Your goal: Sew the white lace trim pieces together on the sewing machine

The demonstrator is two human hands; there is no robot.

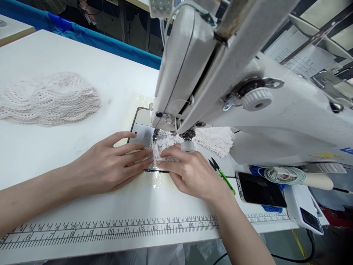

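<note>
A small white lace piece (165,145) lies under the needle area of a white industrial sewing machine (220,73). More of the lace (217,140) spreads out behind the presser foot to the right. My left hand (110,165) lies flat on the table, fingers stretched out, fingertips touching the lace's left edge beside the metal plate (142,135). My right hand (190,173) has its fingers curled and pinched on the lace's near edge, just in front of the foot.
A stack of white lace pieces (49,99) sits at the far left of the white table (55,48). Green-handled snips (223,175), a dark phone (259,189) and a coiled cable (284,175) lie right of my right hand. A printed ruler (110,230) runs along the table's near edge.
</note>
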